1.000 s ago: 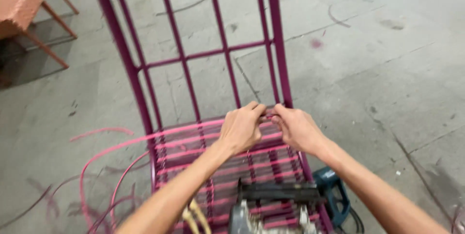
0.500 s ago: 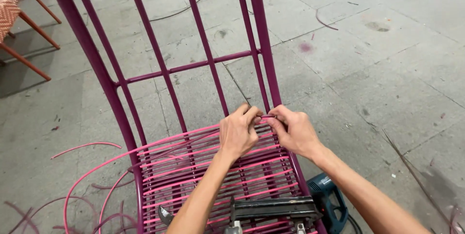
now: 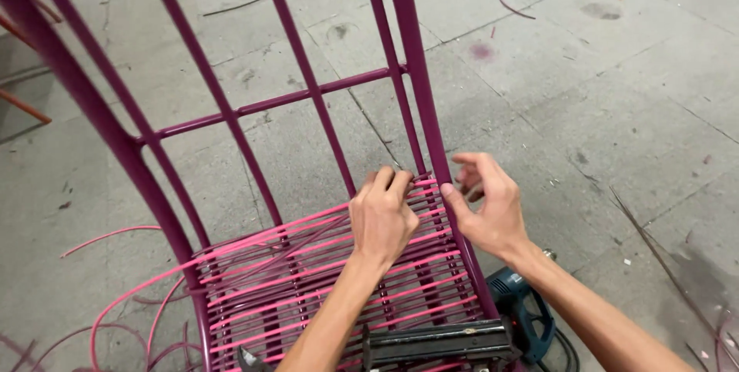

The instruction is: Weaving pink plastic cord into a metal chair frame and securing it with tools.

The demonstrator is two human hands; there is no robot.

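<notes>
The pink cord [image 3: 308, 253] is strung in rows across the seat of the magenta metal frame [image 3: 308, 95]; its rear rows are pinched under the curled fingers of the left hand [image 3: 382, 218]; the right hand [image 3: 486, 206] is held beside the frame's upright, fingers spread apart, thumb against the upright; a blue power tool [image 3: 516, 303] is partly hidden below; loose cord ends are cut off at the lower left edge.

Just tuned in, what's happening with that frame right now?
A person works at a magenta metal frame strung with pink cord. The left hand presses on the top cords by the frame's right bar; the right hand grips that bar, fingers partly spread. A black tool lies on the cords; a blue power tool sits on the floor.
</notes>
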